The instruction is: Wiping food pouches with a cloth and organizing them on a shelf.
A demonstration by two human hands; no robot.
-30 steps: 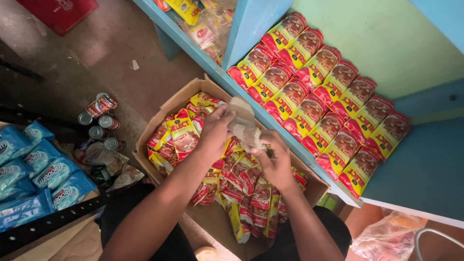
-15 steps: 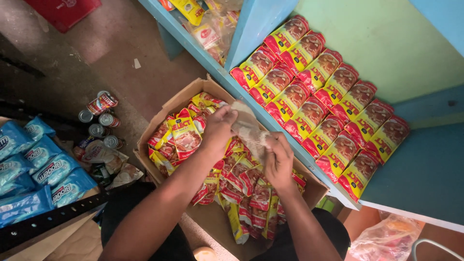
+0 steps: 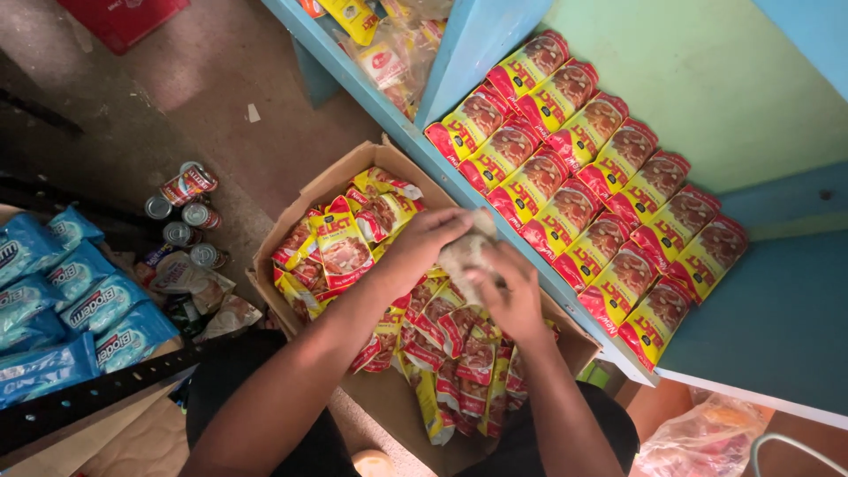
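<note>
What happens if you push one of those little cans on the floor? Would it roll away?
Probably. One tin can lies on its side, so a push would likely roll it. The upright cans should slide or tip instead. They look stiff and smooth, perhaps slippery.

Two bare forearms are seen, reaching over the box (image 3: 291,231) — no sleeves, no watch, no bracelet or ring can be made out on either. The left hand (image 3: 424,243) and the right hand (image 3: 511,296) are uncovered, without gloves; short, plain nails are seen on the right fingers (image 3: 484,276). Below the box, at the bottom edge of the view, dark clothing is worn — black or near-black fabric covering the lap on both sides, smooth and unmarked, with no print or seam to be told. The upper arms are cut off by the frame.
</note>
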